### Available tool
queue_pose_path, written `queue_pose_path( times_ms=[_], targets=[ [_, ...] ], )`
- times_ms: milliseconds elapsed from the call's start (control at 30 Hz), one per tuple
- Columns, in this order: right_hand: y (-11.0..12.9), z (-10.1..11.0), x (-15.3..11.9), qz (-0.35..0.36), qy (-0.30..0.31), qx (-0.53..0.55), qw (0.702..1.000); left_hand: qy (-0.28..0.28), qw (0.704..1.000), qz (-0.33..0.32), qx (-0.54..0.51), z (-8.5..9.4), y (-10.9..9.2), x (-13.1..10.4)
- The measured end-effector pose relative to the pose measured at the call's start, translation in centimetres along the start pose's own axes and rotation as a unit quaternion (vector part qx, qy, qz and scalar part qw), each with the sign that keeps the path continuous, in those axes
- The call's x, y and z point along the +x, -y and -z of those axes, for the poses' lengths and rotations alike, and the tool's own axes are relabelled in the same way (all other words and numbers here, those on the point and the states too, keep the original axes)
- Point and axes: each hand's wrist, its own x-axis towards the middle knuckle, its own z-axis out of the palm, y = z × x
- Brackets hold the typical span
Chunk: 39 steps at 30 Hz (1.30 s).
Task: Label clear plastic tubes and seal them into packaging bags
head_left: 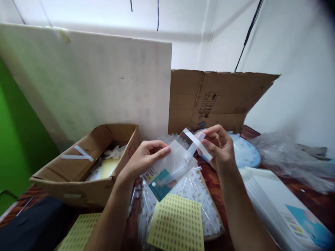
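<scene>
A clear plastic bag [175,158] with a teal printed corner is tilted in front of me. My left hand [146,157] pinches its left edge between thumb and fingers. At the bag's upper right end, my right hand [220,146] is closed by a white strip [196,141], which crosses a second narrow white piece at the bag's mouth. Exactly what sits between the right fingertips is partly hidden. Below the bag lies a shallow cardboard tray [222,228] of small white pieces. A yellow sheet of small oval stickers [178,223] rests on the tray's front.
At left stands an open cardboard box [78,190] with white strips stuck on its inner wall. Stacked white printed packages [277,195] lie at right, near crumpled clear plastic [285,157]. A blue basin [255,155] of white pieces sits behind; another sticker sheet [81,232] lies front left.
</scene>
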Motion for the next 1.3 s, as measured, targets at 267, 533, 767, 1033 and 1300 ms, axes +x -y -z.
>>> queue_pose_path(
  times_ms=[267,533,767,1033,1300],
  targets=[
    [0.0,0.1,-0.1,-0.032,0.154,-0.157,0.975,-0.038,0.999,-0.011,-0.014,-0.4,-0.2,0.2],
    [-0.9,-0.8,-0.1,-0.063,0.188,-0.119,0.973,-0.05,0.999,-0.017,0.001,0.3,-0.1,0.4],
    [-0.6,-0.5,-0.2,-0.077,0.186,-0.13,0.971,-0.08,0.997,-0.021,-0.008,-0.1,-0.2,0.6],
    [-1.6,-1.3,0.1,-0.054,-0.024,-0.094,0.994,-0.212,0.974,-0.073,0.039,-0.7,0.0,0.9],
    [-1.7,-2.9,-0.1,-0.112,0.016,-0.109,0.988,-0.147,0.817,-0.369,0.417,-3.5,-0.5,0.8]
  ],
)
